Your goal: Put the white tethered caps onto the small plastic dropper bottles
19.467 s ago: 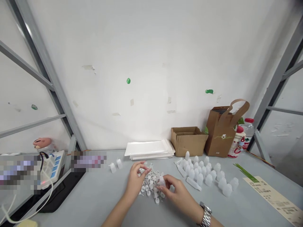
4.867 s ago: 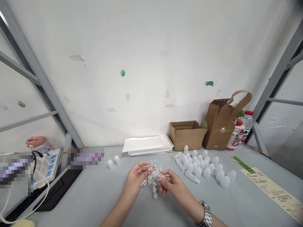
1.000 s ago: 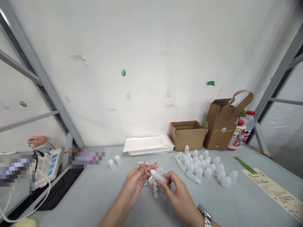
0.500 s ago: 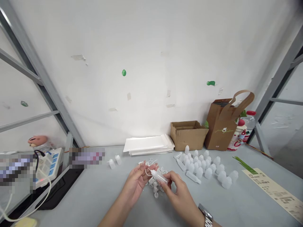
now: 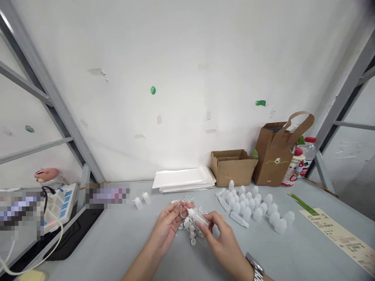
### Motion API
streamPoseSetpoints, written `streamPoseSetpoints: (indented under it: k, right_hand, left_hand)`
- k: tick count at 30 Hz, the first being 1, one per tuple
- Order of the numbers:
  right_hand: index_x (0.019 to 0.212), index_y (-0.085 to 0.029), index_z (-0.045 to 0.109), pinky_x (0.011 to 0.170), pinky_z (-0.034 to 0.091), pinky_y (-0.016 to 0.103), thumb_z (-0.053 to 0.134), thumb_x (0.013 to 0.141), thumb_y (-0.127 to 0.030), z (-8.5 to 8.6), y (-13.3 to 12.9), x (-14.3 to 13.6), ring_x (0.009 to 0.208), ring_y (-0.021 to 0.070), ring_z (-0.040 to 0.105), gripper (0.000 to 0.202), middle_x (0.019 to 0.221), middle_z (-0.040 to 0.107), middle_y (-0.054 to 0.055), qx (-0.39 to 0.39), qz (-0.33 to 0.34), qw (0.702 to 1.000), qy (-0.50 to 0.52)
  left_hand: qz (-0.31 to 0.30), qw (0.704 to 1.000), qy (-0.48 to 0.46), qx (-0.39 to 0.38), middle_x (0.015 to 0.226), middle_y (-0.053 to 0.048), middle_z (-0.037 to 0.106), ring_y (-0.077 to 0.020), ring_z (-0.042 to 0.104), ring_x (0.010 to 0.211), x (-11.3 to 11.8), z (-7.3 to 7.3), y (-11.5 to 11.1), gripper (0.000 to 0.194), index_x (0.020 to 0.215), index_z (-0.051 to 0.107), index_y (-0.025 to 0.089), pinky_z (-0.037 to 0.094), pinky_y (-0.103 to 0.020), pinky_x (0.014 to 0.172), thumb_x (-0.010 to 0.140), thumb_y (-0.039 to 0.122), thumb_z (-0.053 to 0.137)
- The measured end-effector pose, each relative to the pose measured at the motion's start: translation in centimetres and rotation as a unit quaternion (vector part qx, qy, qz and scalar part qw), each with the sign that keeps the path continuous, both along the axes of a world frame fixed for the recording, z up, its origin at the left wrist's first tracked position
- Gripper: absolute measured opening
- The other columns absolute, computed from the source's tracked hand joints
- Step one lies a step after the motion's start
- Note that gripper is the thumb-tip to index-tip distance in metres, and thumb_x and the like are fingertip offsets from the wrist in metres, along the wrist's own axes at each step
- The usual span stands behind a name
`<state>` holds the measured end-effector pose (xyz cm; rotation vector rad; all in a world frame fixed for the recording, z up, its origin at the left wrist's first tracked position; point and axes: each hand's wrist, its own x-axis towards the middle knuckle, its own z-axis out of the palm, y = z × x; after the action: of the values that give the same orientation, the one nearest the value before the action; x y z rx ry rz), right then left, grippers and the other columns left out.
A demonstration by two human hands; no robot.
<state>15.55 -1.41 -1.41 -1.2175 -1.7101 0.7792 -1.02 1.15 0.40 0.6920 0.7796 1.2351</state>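
Note:
A small translucent bottle (image 5: pixel 199 217) with a white tip lies tilted between my hands, its tip pointing up-left. My right hand (image 5: pixel 219 232) holds its body between thumb and fingers. The fingers of my left hand (image 5: pixel 170 222) pinch the thin looped strap of a white cap near the bottle's tip. Under and behind the hands is a pile of white caps (image 5: pixel 192 234). Two capped bottles (image 5: pixel 138 203) stand to the left. Several uncapped bottles (image 5: pixel 246 213) are grouped to the right, most upright, a few lying down.
A stack of white envelopes (image 5: pixel 184 179), an open cardboard box (image 5: pixel 234 171) and a brown paper bag (image 5: pixel 272 160) line the wall. At the right lies a printed paper strip (image 5: pixel 336 234). A power strip (image 5: pixel 67 203) and black tray-like object (image 5: pixel 76 234) are at the left.
The bottle and both hands have shifted only slightly. My left fingers have closed a little more near the bottle's tip.

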Motion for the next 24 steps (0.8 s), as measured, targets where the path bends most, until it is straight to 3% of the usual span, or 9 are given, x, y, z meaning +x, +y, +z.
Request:
streamPoseSetpoints:
  k: [12, 24]
  right_hand:
    - [0.079, -0.020, 0.056, 0.065, 0.042, 0.028, 0.050, 0.083, -0.041, -0.30, 0.06, -0.07, 0.069, 0.0177, 0.052, 0.023, 0.069, 0.056, 0.001, 0.020, -0.023, 1.000, -0.002]
    - [0.079, -0.019, 0.057, 0.065, 0.043, 0.028, 0.050, 0.083, -0.041, -0.14, -0.13, -0.06, 0.069, 0.0177, 0.052, 0.024, 0.068, 0.056, 0.002, 0.022, -0.012, 1.000, 0.003]
  left_hand:
    - [0.048, 0.999, 0.010, -0.020, 0.098, -0.009, 0.071, -0.0207, 0.064, 0.094, -0.10, -0.08, 0.22, 0.019, 0.088, 0.067, 0.013, 0.043, -0.030, 0.090, 0.070, 0.021, 0.069]
    - [0.004, 1.000, 0.029, 0.008, 0.090, -0.010, 0.072, -0.0213, 0.063, 0.094, 0.07, -0.12, 0.03, 0.024, 0.090, 0.066, 0.014, 0.043, -0.029, 0.087, 0.069, 0.025, 0.070]
